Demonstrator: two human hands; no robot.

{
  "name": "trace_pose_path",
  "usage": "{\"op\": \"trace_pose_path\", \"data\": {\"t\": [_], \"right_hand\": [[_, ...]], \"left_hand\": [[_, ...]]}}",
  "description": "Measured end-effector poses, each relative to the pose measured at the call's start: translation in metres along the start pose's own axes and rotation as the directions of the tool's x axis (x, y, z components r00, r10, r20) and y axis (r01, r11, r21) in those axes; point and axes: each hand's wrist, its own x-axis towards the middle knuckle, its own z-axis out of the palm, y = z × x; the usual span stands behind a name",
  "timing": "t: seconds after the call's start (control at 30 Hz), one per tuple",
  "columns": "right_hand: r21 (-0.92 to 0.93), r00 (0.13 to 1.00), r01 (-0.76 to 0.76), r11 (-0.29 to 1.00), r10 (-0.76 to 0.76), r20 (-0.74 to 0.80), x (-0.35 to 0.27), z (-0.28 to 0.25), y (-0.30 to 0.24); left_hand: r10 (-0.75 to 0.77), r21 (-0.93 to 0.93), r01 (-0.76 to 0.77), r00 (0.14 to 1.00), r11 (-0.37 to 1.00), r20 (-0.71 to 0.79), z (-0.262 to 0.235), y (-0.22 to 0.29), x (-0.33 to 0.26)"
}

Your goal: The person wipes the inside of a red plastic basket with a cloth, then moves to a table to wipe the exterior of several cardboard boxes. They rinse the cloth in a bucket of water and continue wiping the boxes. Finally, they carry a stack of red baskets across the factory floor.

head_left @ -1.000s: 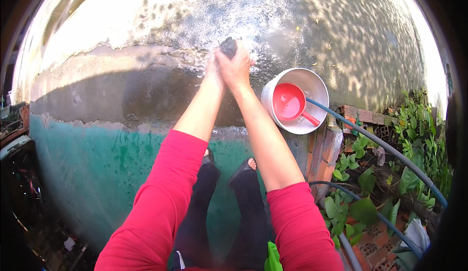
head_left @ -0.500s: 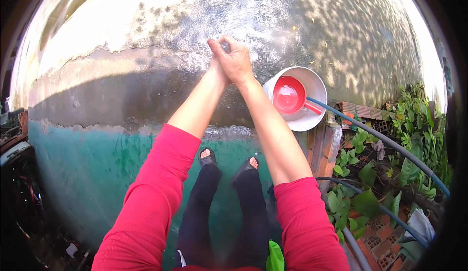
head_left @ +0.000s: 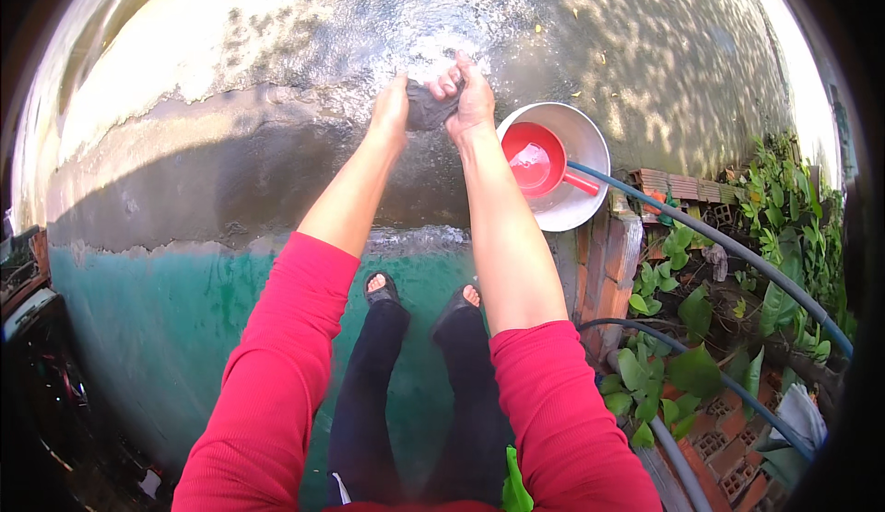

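Both arms in red sleeves stretch forward over wet concrete ground. My left hand (head_left: 391, 106) and my right hand (head_left: 472, 97) together grip a small dark wet cloth (head_left: 426, 108) bunched between them. Water glistens on the ground just beyond the hands. My feet in dark sandals (head_left: 383, 289) stand on a green-painted surface below.
A silver metal basin (head_left: 581, 200) holding a red plastic scoop (head_left: 537, 160) sits just right of my right hand. A blue hose (head_left: 728, 247) runs from the basin toward the right. Bricks (head_left: 613, 263) and green plants (head_left: 682, 364) line the right side. Dark clutter sits at lower left.
The hands were pressed tightly together around the dark cloth; now they have moved slightly apart, with more of the cloth showing between them.
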Motion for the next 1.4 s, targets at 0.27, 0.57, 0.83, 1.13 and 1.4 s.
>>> {"op": "trace_pose_path", "data": {"t": [0.27,0.57,0.83,1.13,1.4], "right_hand": [[-0.846,0.88,-0.403,-0.349,-0.403,-0.253,-0.069,-0.26,-0.101],[-0.535,0.928,-0.215,-0.817,0.001,-0.373,-0.1,-0.351,-0.153],[-0.53,0.918,-0.396,-0.75,-0.304,-0.257,-0.104,-0.318,-0.057],[-0.909,0.916,-0.397,-0.125,-0.126,-0.382,-0.168,-0.289,-0.154],[-0.964,0.953,-0.212,-0.161,-0.251,-0.168,-0.2,-0.143,-0.227]], "left_hand": [[0.474,0.623,-0.587,0.802,0.517,0.363,-0.036,-0.037,0.028],[0.578,0.627,-0.577,0.781,0.523,0.238,-0.025,-0.055,0.038],[0.428,0.464,-0.485,0.874,0.741,0.231,0.008,-0.075,0.032],[0.15,0.254,-0.219,0.952,0.942,0.266,0.051,-0.08,0.028],[-0.078,0.612,-0.14,0.946,0.779,0.315,0.112,-0.089,0.039]]}}
